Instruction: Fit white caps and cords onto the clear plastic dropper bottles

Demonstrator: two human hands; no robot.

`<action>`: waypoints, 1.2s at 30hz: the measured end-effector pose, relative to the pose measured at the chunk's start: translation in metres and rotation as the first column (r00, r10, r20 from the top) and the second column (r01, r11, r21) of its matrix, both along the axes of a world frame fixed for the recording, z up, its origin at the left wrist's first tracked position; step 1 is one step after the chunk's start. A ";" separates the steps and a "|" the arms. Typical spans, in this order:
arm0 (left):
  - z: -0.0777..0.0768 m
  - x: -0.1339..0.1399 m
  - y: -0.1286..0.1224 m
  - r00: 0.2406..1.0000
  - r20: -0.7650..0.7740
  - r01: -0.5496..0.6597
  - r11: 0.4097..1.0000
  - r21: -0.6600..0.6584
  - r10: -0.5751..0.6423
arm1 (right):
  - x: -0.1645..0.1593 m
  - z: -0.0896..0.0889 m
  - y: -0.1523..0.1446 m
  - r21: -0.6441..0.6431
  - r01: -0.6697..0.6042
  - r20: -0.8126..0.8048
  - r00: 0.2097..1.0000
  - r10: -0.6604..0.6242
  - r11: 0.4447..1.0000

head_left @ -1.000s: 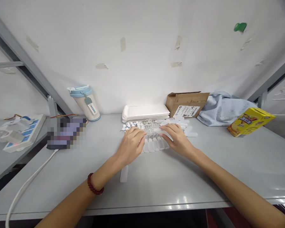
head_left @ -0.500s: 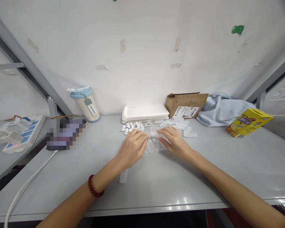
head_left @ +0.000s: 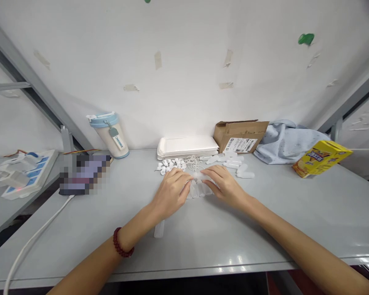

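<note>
My left hand [head_left: 172, 189] is closed, thumb and fingers pinched at the left end of a small translucent plastic tube [head_left: 197, 175]. My right hand [head_left: 224, 183] curls its thumb and fingers around the tube's right end; the contact there is partly hidden. Just below, a row of similar translucent tubes [head_left: 198, 190] lies side by side on the grey table. Thin whitish cords [head_left: 193, 162] lie loose behind the hands. Small white pieces [head_left: 167, 164] with dark tips are heaped beyond my left hand. Another translucent tube [head_left: 159, 229] rests near my left wrist.
More loose translucent tubes [head_left: 233, 160] lie behind my right hand. Along the wall stand a blue-lidded cup [head_left: 110, 135], stacked white trays [head_left: 187, 145], a cardboard box [head_left: 242, 135] and a pale blue cloth [head_left: 279, 141]. A yellow box [head_left: 321, 159] is right; a phone [head_left: 86, 174] is left.
My right fingers have shifted slightly left, closer to my left hand, and the tube shows less under them. My left hand keeps nearly the same place.
</note>
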State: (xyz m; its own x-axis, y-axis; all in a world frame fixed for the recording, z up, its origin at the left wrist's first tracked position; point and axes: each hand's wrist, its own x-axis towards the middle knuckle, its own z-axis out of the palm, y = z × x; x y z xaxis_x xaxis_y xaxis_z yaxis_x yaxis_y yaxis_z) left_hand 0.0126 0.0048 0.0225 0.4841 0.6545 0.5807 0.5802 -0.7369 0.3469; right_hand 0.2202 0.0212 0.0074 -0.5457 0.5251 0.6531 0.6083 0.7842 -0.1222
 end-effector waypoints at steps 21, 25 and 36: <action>0.014 0.000 -0.001 0.916 0.355 0.099 0.756 -0.647 0.184 | -0.007 0.008 -0.012 0.036 -0.131 -0.064 0.989 0.133 0.991; 0.018 0.001 -0.004 0.925 0.343 0.101 0.763 -0.638 0.164 | -0.010 0.005 -0.016 0.060 -0.114 -0.077 0.990 0.118 0.992; 0.019 0.005 -0.010 0.912 0.390 0.164 0.761 -0.628 0.124 | -0.014 0.004 -0.026 0.061 -0.107 -0.064 0.992 0.111 0.992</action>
State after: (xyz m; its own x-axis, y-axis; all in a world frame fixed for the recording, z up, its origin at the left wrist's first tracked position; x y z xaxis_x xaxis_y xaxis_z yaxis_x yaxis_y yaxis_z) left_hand 0.0171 -0.0056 0.0419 0.3319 0.9280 0.1693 0.2783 -0.2678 0.9224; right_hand 0.2061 -0.0048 0.0117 -0.5513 0.4252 0.7178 0.5106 0.8524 -0.1127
